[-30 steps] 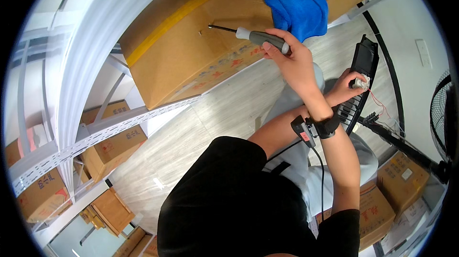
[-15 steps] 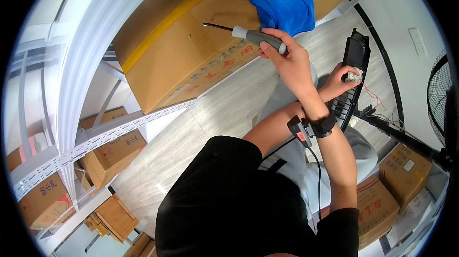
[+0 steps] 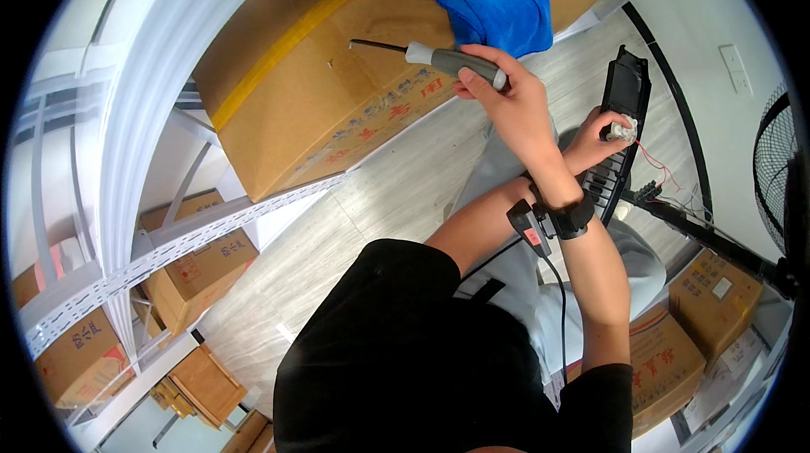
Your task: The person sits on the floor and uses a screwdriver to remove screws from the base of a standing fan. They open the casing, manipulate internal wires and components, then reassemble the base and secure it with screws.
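My right hand [image 3: 515, 107] holds a screwdriver [image 3: 466, 64] with a grey handle. Its dark shaft points left, in front of a large cardboard box. My forearms cross, the right one over the left. Beyond the crossing, my left hand [image 3: 591, 142] is closed on a small whitish part [image 3: 623, 130] with thin red wires [image 3: 660, 162] running from it; fingers cover much of it, so its kind is unclear. That part sits against a long black slotted frame [image 3: 626, 90], tilted beside my leg. A black device [image 3: 564, 221] is strapped round my right wrist, with a cable trailing down.
A blue cloth [image 3: 498, 6] drapes over the large cardboard box [image 3: 278, 107] on a white metal shelf [image 3: 169, 238]. At the right stand a black wire-guarded fan [image 3: 772, 158], a black bar [image 3: 700, 238] and cardboard boxes [image 3: 666, 369]. Left shelving holds more boxes [image 3: 202, 272].
The screwdriver has shifted slightly left and its shaft lies a little flatter. My left hand still grips the small part at nearly the same place.
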### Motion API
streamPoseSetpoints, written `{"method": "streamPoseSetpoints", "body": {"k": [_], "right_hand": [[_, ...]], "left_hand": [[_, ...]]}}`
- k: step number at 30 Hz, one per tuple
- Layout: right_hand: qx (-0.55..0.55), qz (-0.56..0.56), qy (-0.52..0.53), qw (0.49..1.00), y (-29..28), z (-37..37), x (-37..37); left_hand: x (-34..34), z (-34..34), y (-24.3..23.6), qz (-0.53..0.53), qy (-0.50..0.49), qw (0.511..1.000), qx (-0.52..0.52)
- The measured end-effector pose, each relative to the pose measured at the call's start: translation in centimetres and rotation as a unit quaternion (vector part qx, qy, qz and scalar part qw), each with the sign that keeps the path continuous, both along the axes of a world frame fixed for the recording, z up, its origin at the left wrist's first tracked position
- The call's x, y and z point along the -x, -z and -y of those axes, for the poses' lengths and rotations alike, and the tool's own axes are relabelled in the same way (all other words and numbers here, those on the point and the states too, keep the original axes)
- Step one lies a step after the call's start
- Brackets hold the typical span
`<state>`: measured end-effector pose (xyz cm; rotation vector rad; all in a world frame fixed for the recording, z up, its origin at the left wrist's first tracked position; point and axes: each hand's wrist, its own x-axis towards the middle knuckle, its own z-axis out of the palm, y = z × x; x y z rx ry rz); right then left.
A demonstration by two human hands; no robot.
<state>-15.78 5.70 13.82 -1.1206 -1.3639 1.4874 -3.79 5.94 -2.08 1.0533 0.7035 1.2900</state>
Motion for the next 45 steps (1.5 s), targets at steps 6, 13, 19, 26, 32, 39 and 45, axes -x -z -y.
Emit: {"method": "streamPoseSetpoints", "body": {"k": [6, 13, 19, 26, 32, 39, 45], "right_hand": [[-0.009, -0.074, 0.047, 0.996, -0.6, 1.3, -3.6], [0.021, -0.029, 0.164, 0.986, -3.2, 5.4, -14.0], [0.003, 0.027, 0.321, 0.947, -2.0, 9.9, -23.6], [0.006, 0.035, 0.383, 0.923, 0.3, 12.5, -27.1], [0.034, 0.017, 0.408, 0.912, 1.1, 13.9, -27.6], [0.044, 0.016, 0.411, 0.911, 1.6, 14.9, -28.4], [0.055, 0.011, 0.415, 0.908, 2.1, 15.6, -28.7]], "left_hand": [[-0.1, 0.2, -0.8, -0.080, -0.075, 0.992, -0.056], [1.0, -0.6, 1.2, 0.105, 0.058, 0.985, 0.123], [-0.1, -0.3, -0.1, -0.025, -0.048, 0.998, 0.041], [0.2, 0.3, -0.9, -0.035, -0.007, 0.997, 0.067], [-0.2, 0.4, -1.1, -0.060, -0.022, 0.997, 0.035], [-0.3, 0.9, -2.8, -0.147, -0.004, 0.989, 0.004], [-0.6, 0.7, -2.0, -0.157, 0.024, 0.987, -0.027]]}}
